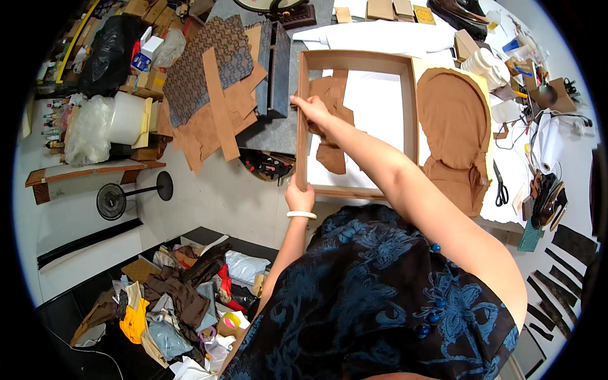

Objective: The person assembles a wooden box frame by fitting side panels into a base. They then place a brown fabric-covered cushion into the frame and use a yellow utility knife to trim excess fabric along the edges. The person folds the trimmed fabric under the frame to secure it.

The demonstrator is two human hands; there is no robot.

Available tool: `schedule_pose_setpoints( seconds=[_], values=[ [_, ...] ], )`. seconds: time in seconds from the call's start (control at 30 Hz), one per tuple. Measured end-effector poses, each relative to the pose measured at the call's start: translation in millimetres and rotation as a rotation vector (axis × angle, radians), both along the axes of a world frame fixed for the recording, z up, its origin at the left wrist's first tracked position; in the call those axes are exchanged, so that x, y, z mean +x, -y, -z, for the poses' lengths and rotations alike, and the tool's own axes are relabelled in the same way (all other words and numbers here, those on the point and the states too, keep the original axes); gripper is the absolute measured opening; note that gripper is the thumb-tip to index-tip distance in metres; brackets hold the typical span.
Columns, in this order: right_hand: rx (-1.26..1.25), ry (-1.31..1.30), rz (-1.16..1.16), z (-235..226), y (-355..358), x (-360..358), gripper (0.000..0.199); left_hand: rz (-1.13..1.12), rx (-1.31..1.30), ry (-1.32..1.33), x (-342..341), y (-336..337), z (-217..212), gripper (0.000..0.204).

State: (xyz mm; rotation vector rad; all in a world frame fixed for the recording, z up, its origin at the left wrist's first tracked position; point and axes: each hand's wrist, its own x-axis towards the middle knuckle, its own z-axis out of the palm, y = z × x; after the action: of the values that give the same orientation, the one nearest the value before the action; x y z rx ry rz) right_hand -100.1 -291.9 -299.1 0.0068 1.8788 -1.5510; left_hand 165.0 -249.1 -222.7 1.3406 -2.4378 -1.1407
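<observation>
A brown rectangular open frame (410, 114) with upright walls lies on the white-covered worktable. My right arm reaches across it, and my right hand (315, 115) is closed over its left wall, fingers bent across the edge. At the near left corner, my left hand (300, 197), with a pale bangle on the wrist, grips the same wall from outside; its fingertips are partly hidden. Inside the frame, irregular brown leather-like pieces (334, 152) lie on the white surface. Right beside the frame rests a wrinkled brown leather-like piece (455, 107), rounded at its far end, on a pale yellow sheet.
Patterned dark sheets (206, 69) and brown strips (220, 104) are piled at the left, by a grey open box (277, 69). Black scissors (500, 183) lie on the right. Containers (478, 63) and tools crowd the right edge. Scraps and bags (171, 304) fill the lower left.
</observation>
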Motion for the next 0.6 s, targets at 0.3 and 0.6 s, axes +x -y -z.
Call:
schedule_pose_setpoints(
  seconds=[0.3,0.6],
  values=[
    [0.165,-0.139,-0.169,-27.5,15.1,-1.5,0.061,-0.088,-0.056,0.066,13.0,-1.7,6.9,0.037],
    [0.170,0.154,-0.437,-56.1,-25.3,65.1,0.087,-0.218,-0.060,-0.239,19.1,-11.2,24.1,0.042]
  ],
)
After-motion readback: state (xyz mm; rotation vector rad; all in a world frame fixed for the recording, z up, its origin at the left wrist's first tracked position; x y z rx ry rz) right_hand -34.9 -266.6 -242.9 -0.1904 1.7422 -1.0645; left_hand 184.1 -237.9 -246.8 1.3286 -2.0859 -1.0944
